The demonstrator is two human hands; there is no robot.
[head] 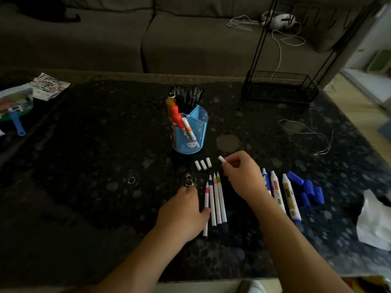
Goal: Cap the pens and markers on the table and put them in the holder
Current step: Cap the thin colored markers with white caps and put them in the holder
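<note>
A blue holder (197,132) stands mid-table with several capped pens and markers in it. In front of it lie three white caps (203,164). My right hand (241,176) pinches a fourth white cap (221,159) above the table. Several thin white uncapped pens (215,201) lie side by side near the front. My left hand (184,210) rests on the table and its thumb touches the leftmost pen, the pink-banded one (206,205). To the right lie three thicker white markers (281,195) and several blue caps (306,191).
A black wire basket (279,86) stands at the back right, with a thin white cord (306,132) trailing in front of it. White crumpled paper (374,223) lies at the right edge. Leaflets and a blue-handled tool (18,123) lie at the far left. A grey sofa runs behind the table.
</note>
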